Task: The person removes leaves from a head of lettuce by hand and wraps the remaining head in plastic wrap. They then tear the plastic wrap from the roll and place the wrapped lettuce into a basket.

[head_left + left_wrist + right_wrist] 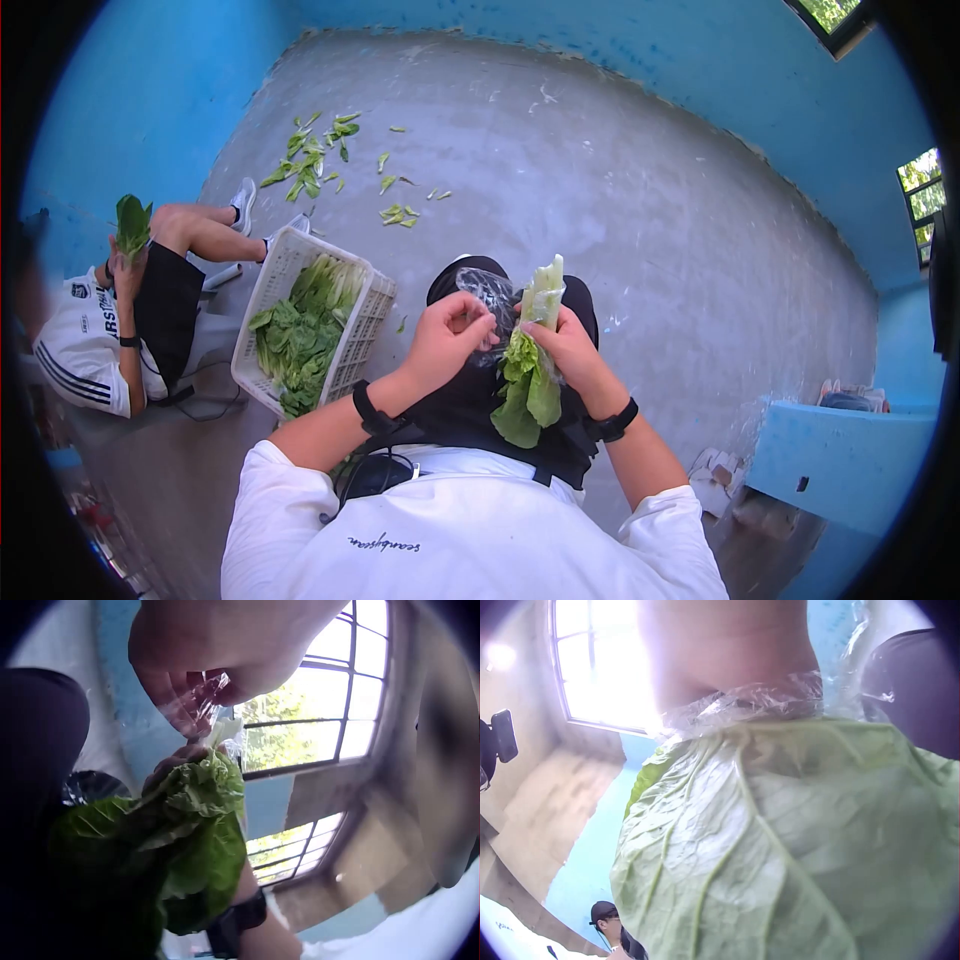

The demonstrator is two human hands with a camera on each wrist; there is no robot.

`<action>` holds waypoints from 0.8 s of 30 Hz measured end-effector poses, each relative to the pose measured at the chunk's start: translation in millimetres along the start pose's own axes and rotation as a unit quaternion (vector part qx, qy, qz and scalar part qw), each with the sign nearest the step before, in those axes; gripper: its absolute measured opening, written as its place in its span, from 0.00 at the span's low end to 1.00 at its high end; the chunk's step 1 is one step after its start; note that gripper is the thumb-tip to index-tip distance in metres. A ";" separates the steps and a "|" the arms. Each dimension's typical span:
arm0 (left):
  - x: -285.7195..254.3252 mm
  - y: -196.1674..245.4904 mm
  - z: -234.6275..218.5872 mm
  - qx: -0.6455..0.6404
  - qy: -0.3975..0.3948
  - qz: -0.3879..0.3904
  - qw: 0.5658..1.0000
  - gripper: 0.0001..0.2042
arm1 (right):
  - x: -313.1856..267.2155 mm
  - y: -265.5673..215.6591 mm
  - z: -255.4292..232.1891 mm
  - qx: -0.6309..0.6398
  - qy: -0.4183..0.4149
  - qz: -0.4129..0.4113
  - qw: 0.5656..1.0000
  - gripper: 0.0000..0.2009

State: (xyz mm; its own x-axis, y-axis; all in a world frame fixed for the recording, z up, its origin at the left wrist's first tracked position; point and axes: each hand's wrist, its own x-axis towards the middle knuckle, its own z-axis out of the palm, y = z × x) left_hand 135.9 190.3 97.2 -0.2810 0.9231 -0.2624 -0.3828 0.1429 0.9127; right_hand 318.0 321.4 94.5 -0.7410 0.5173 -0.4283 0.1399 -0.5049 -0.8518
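Note:
Over the lap, my right hand [570,352] grips a bunch of leafy greens [524,398], its pale stalks pointing away and its leaves hanging toward my body. Clear plastic film [484,290] lies around the stalks and stretches to the left. My left hand [452,330] pinches the film between thumb and curled fingers, just left of the bunch. In the left wrist view the pinched film [208,696] shows beneath that hand, above the crinkled leaves. A broad veined leaf [780,840] fills most of the right wrist view, with film crossing the right hand above it.
A white plastic crate [376,318] filled with greens stands on the floor to my left. Beyond it sits another person [95,340] holding up a leafy bunch [131,226]. Loose leaves [308,160] lie scattered ahead on the grey floor. A blue ledge [840,455] is at right.

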 end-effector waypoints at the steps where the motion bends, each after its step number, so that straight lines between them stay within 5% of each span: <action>1: -5.3 0.8 5.1 0.043 0.015 0.029 0.999 0.03 | -0.6 1.3 1.5 0.007 0.008 0.002 1.000 0.17; 5: -13.9 8.9 18.2 0.256 0.051 0.216 0.941 0.05 | 1.2 6.1 7.7 0.028 0.026 0.015 0.999 0.16; 9: -6.5 15.4 33.7 0.328 -0.025 0.333 0.884 0.11 | 7.3 10.3 13.8 0.045 0.014 0.026 0.999 0.16; 14: -2.1 18.5 46.4 0.417 -0.074 0.363 0.830 0.14 | 11.7 28.6 14.9 0.024 -0.031 -0.066 0.997 0.19; 16: -11.2 33.1 48.6 0.471 -0.077 0.375 0.795 0.15 | 6.8 26.2 18.4 0.057 -0.014 -0.040 0.997 0.19; 24: -4.2 6.2 24.5 0.384 -0.057 0.325 0.862 0.14 | 7.2 46.1 21.1 -0.029 -0.019 -0.065 0.997 0.16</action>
State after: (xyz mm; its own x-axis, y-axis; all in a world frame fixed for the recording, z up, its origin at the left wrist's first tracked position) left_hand 156.3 196.0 111.6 -0.1102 0.9201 0.3759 0.5314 -0.2651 0.8046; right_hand 305.3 287.3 58.5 -0.7800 0.5476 -0.3029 0.0788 -0.3942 -0.9156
